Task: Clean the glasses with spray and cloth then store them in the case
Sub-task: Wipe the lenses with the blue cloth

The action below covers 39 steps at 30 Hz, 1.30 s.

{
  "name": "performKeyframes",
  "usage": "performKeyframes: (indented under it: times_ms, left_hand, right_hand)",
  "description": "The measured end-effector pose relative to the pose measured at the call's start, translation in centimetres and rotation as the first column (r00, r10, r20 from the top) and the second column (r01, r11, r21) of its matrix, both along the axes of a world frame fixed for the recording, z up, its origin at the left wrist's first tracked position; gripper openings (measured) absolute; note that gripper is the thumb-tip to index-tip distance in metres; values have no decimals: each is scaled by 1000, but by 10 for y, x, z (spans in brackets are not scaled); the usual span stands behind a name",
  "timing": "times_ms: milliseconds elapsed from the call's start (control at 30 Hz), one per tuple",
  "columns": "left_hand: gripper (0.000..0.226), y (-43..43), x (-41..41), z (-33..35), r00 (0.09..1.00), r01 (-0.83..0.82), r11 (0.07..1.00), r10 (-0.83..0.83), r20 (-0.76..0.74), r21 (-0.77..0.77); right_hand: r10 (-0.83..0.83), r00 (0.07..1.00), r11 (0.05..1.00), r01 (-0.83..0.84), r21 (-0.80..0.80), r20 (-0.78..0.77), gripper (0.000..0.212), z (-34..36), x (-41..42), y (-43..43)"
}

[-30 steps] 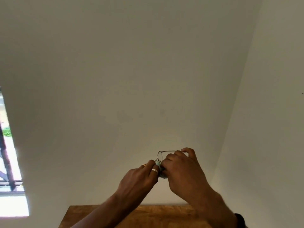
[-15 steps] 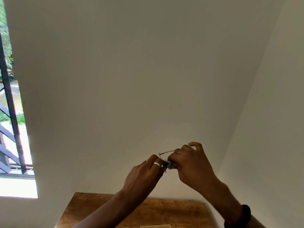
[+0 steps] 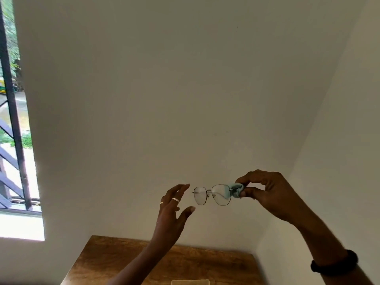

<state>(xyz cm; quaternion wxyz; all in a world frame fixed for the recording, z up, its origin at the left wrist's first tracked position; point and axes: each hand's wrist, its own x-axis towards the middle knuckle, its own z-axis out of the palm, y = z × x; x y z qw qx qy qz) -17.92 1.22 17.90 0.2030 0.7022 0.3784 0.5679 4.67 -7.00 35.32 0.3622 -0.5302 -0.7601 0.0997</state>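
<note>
One head-worn view looks forward and slightly upward at a white wall corner (image 3: 287, 140), close behind both raised hands. The table (image 3: 205, 262) shows only along the bottom edge, a barred window (image 3: 14, 120) at far left.

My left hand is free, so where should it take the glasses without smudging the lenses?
Likely the bare outer corner of the glasses nearest the left hand, coming in sideways from the left, pinching only rim. The right hand pinches the opposite corner through the cloth.
</note>
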Motion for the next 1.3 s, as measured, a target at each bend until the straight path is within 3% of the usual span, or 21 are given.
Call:
performKeyframes:
  times_ms: [267,500,600,700,800,900,1000,1100,1300]
  left_hand:
    - [17,-4,-3,24,1000,23,966,-24,0,257]
    - [13,-14,-14,43,980,1,811,116,-162,585]
    - [10,-15,-18,59,963,-8,770,179,-204,638]
    - [9,-13,-23,74,939,-31,753,248,-240,657]
    - [10,-13,-23,87,896,-45,741,326,-301,670]
    - [7,-17,-18,93,861,-61,757,370,-350,650]
    - [8,-24,-9,97,848,-64,762,382,-367,645]
    - [8,-30,-2,100,847,-58,747,388,-364,662]
    - [13,-31,-6,102,845,-71,747,397,-357,661]
  right_hand:
    - [29,996,1000,-28,13,-81,28,-1,15,-11]
    - [34,981,998,-24,53,-193,20,-15,40,-13]
    - [65,967,996,-47,81,-248,23,-22,45,-15]
    - [-32,918,974,118,195,-396,23,-27,47,-18]
    - [-162,830,894,352,276,-533,29,-33,29,-26]
    - [-280,872,754,459,470,-402,22,-39,-7,-33]
    - [-416,899,631,392,669,-134,12,-48,-37,-26]
    - [-506,862,622,381,684,-20,13,-58,-60,-11]
    - [-394,915,673,224,705,86,16,-79,-78,-14]
